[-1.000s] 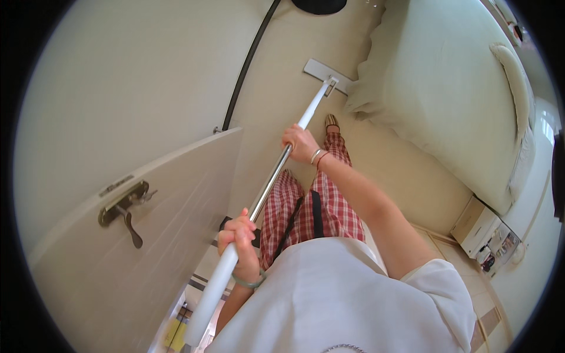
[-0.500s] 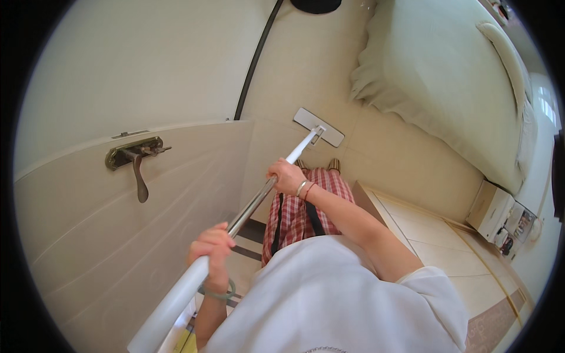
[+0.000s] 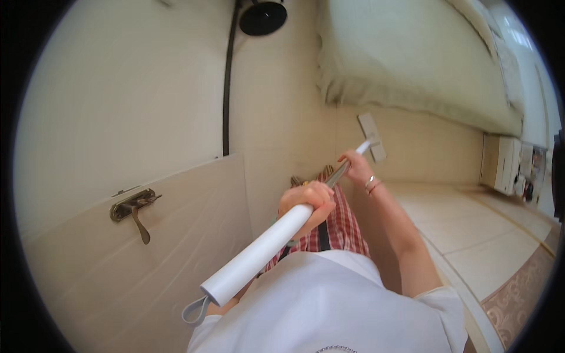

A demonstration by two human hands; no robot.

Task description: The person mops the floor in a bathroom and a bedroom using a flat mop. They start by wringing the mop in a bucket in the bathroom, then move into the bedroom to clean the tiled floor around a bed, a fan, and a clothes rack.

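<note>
- A cream door with a bronze lever handle at the left.
- A pale bed above a light tiled floor.
- A patterned rug at the lower right.

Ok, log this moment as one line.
left hand: grips mop handle | right hand: grips shaft lower | mop head: on floor by bed

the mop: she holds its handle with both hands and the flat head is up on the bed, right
Not quite. Both hands do grip the mop handle, left hand near the white grip, right hand further down, but the flat mop head is on the floor beside the bed, not on it. The head view shows this.
</note>
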